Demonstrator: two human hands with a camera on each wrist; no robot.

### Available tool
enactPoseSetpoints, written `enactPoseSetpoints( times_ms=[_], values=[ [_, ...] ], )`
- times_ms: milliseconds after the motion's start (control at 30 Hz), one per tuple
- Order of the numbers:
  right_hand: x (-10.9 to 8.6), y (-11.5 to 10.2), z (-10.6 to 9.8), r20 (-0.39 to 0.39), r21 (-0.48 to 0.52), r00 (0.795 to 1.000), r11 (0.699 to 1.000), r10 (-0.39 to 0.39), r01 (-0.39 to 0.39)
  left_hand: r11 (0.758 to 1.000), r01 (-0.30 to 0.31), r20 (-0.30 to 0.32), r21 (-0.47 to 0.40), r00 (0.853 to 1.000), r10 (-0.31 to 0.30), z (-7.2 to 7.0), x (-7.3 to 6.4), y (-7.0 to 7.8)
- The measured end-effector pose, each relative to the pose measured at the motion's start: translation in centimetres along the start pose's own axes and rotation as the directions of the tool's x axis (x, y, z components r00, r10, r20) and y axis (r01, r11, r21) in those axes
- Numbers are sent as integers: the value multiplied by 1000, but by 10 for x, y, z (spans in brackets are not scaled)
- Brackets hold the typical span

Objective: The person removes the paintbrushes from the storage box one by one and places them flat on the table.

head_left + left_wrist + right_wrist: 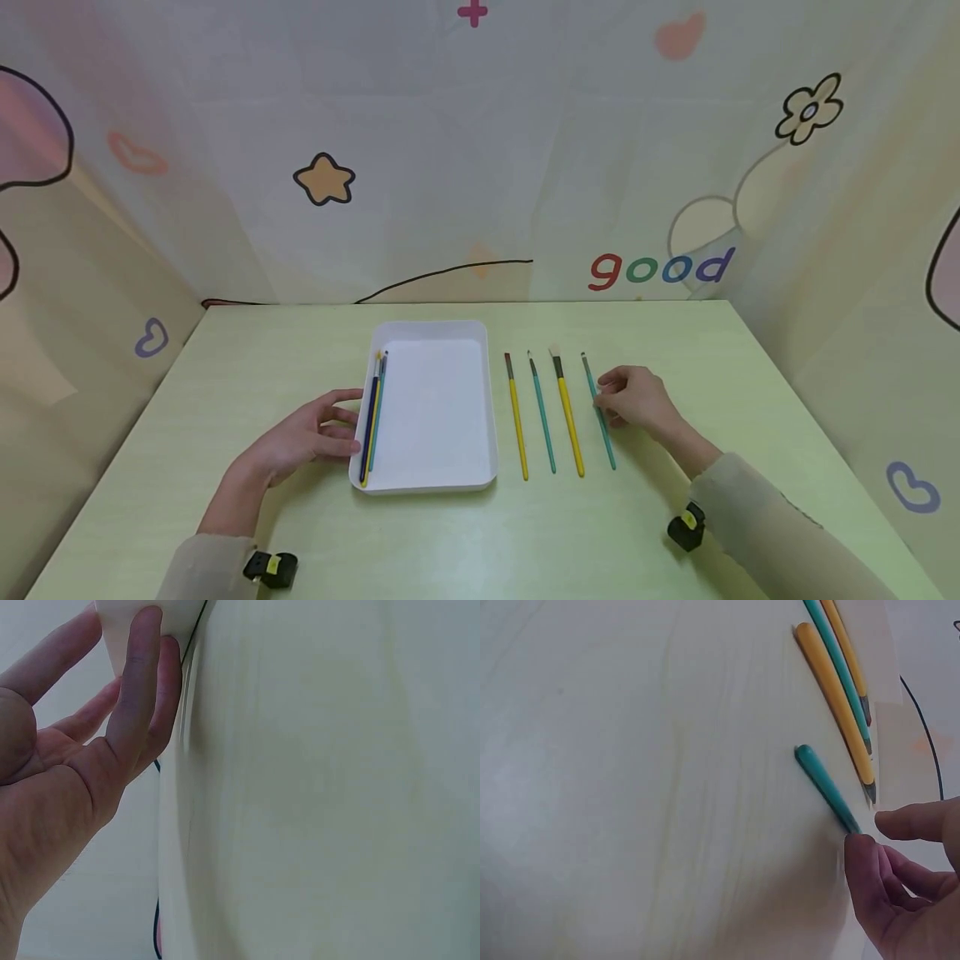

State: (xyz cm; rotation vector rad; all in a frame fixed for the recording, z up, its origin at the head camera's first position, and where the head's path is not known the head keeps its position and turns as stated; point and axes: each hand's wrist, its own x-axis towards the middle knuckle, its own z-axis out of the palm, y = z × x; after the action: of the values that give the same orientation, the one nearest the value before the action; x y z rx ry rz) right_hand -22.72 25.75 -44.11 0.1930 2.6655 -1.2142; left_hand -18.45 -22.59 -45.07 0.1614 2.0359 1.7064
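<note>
A white rectangular tray lies on the table, holding a navy-handled, a yellow-handled and a teal-handled paintbrush side by side along its left wall. My left hand rests its extended fingers against the tray's outer left side. In the left wrist view, fingertips touch the tray's wall. My right hand is at the rightmost teal paintbrush. The right wrist view shows the thumb by this brush's handle, with a gap between thumb and index finger; the bristle end is hidden there.
Right of the tray, a yellow paintbrush, a teal paintbrush and a thicker yellow paintbrush lie roughly parallel, bristles away from me. A printed curtain stands behind the table's far edge.
</note>
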Motion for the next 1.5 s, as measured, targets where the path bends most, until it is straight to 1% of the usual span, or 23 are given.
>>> enactPoseSetpoints(
  times_ms=[167, 300, 433, 600, 667, 833, 1000, 1167, 1267, 1400, 1500],
  values=[
    [1, -6, -1, -18, 29, 999, 999, -40, 40, 1000, 2, 0, 4, 1000, -2, 1, 0, 0],
    [2, -16, 1, -5, 70, 997, 995, -76, 76, 1000, 5, -2, 6, 1000, -5, 1, 1, 0],
    [3, -27, 3, 35, 136, 993, 985, -109, 103, 1000, 11, -8, 9, 1000, -11, 1, 2, 0],
    [5, -40, 10, 96, 244, 983, 961, -158, 130, 1000, 12, -10, 13, 1000, -12, 1, 2, 1],
    [5, -45, 12, 128, 294, 977, 947, -171, 127, 1000, 12, -12, 16, 1000, -12, 1, 2, 1],
    [1, -57, 18, 221, 396, 959, 915, -177, 77, 999, 13, -13, 32, 1000, -12, 1, 3, 0],
    [0, -67, 23, 296, 457, 930, 887, -216, 60, 1000, 15, -13, 26, 1000, -15, 1, 4, 0],
    [-1, -81, 32, 336, 488, 909, 871, -246, 56, 1000, 15, -11, 15, 1000, -15, 0, 3, 0],
    [-2, -88, 39, 353, 508, 900, 860, -257, 47, 1000, 13, -8, 14, 1000, -13, 0, 3, 0],
    [-1, -93, 50, 369, 543, 885, 839, -285, 44, 1000, 8, -4, 15, 1000, -8, -1, 2, -2],
    [0, -95, 57, 381, 555, 874, 831, -301, 45, 1000, 7, -6, 15, 1000, -7, 0, 2, -3]
  ],
)
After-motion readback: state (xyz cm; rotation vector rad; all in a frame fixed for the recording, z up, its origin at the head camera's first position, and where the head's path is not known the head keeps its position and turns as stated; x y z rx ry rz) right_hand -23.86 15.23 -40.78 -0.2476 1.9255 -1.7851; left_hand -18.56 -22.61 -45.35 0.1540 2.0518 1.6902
